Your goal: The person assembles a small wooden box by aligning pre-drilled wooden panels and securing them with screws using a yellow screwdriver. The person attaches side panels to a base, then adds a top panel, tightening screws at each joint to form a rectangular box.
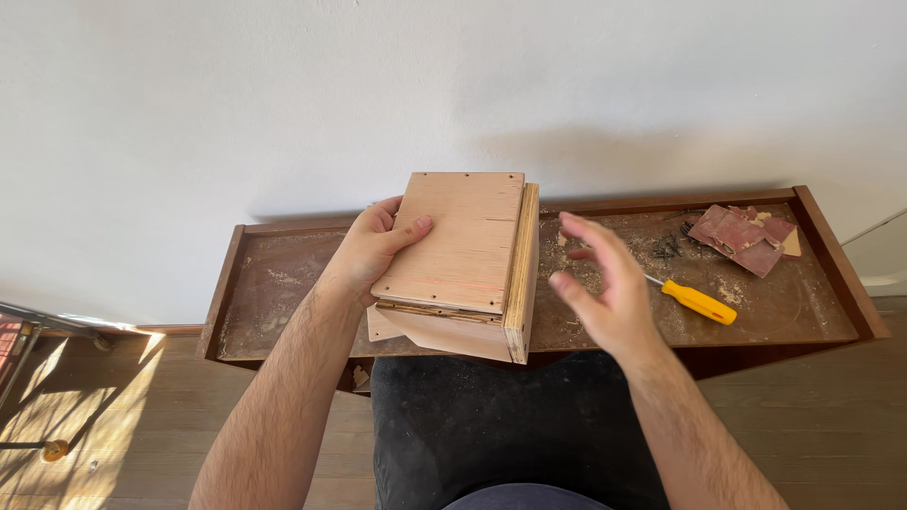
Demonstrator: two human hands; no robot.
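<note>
Wooden box (468,255): held up above the brown tray table (283,283), gripped at its left edge by the left hand (370,250). Right hand (600,283): released, fingers spread, just beside the box, grasping nothing. Yellow screwdriver (697,301) and sandpaper (742,236) lie on the table.
</note>
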